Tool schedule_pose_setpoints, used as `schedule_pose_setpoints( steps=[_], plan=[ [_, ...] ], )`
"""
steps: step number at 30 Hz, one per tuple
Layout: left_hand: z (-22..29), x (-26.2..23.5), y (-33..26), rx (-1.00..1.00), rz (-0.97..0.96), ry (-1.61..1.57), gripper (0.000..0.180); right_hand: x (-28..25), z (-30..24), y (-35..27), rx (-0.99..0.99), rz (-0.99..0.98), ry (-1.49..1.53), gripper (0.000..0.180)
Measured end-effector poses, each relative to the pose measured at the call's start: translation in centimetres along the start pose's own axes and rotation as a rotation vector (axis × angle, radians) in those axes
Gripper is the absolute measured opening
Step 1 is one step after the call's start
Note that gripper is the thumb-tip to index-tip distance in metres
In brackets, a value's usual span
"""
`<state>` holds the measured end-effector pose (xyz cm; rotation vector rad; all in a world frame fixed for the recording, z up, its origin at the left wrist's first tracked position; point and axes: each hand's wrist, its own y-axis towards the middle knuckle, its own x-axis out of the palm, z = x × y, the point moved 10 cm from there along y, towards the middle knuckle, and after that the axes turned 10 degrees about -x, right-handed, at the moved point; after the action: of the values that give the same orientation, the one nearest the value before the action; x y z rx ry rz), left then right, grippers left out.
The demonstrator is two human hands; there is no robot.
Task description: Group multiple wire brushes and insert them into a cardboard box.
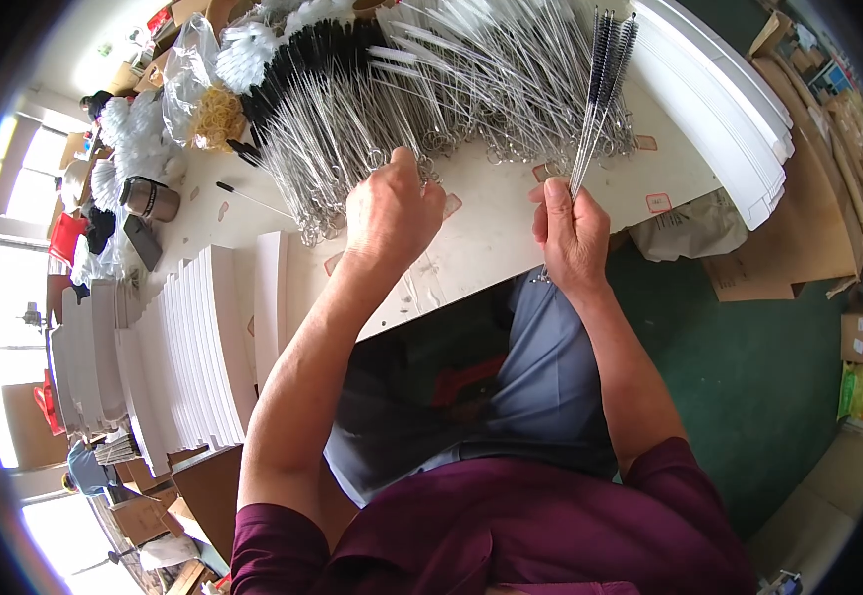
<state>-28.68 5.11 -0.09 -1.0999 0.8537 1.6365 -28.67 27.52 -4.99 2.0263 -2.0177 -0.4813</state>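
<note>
Brushes point(598, 114), a small bunch with black bristles and thin wire stems, gripped in right hand point(575, 233) over the front edge of white table point(491, 213). Right fingers folded closed around the stems, thumb pressed on top; bristles pointing away from the body, looped ends poking out below the fist. Left hand point(392, 208) back upward at the looped ends of black-bristled heap point(322, 124), fingers curled downward, tips hidden; impossible to tell how far parted, or with any stem between them. Beside that heap, farther right, white-bristled heap point(511, 84), also wire-stemmed. Lying apart on the tabletop, left of the black heap, single black-tipped brush point(253, 198). Farther left, lidded cup point(151, 198), dark flat slab point(142, 243) and tangle of yellow bands point(216, 117). Near the left forearm, row of white card pieces point(193, 347); at the right, stack of long white sheets point(719, 99).
</note>
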Motion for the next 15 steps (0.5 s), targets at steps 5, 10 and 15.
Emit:
schedule_pose_setpoints(
  steps=[5,10,15],
  plan=[
    [-0.12,0.02,0.16,-0.022,0.007,0.003,0.031,0.02,-0.03,-0.02,-0.014,-0.008,-0.014,0.042],
    [-0.18,-0.03,-0.12,-0.015,0.005,0.016,0.032,0.09,-0.39,0.05,-0.043,0.004,-0.052,0.041],
    [-0.13,-0.3,-0.44,0.011,0.003,0.014,0.031,0.11,-0.23,-0.05,-0.04,0.002,-0.066,0.041]
  ],
)
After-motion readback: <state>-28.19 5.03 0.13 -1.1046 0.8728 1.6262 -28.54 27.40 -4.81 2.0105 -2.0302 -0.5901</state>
